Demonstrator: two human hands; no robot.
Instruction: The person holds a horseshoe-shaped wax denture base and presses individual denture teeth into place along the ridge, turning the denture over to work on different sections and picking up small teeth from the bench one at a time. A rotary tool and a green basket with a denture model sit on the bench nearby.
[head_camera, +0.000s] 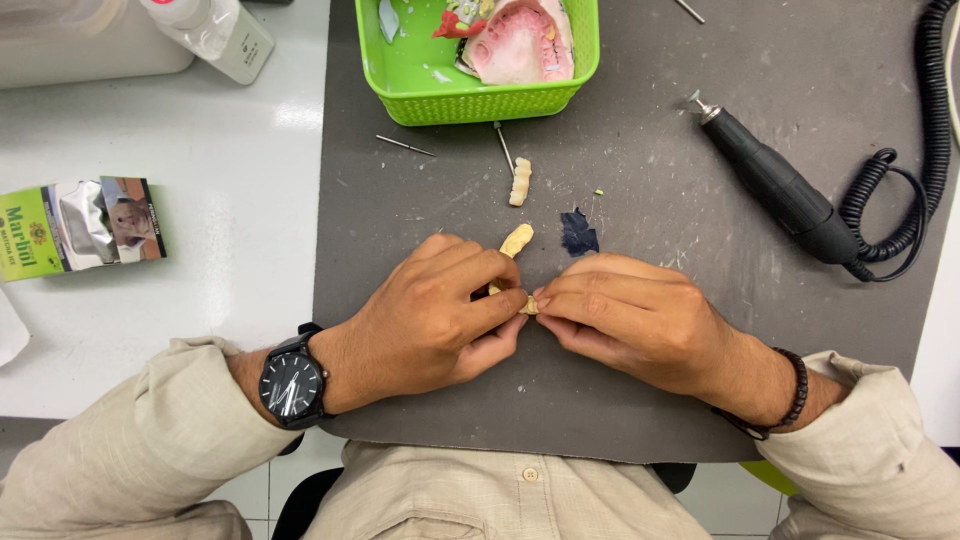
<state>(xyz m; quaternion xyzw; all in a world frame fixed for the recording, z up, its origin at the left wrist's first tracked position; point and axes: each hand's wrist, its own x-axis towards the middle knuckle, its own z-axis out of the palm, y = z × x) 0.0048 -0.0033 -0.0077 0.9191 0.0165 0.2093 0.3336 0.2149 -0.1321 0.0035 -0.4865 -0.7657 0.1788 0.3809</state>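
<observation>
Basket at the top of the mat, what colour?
Bright green, with a woven-look lower wall; the basket shows best in the head view, the only one.

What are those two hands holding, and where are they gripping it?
A small cream tooth-shaped strip. The left hand pinches its near end, and the right hand fingers meet it at the same end; its far end sticks out free.

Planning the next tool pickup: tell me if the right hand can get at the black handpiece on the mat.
Probably yes: the handpiece lies uncovered on the grey mat, beyond the right hand. But both hands pinch a small cream piece.
</observation>
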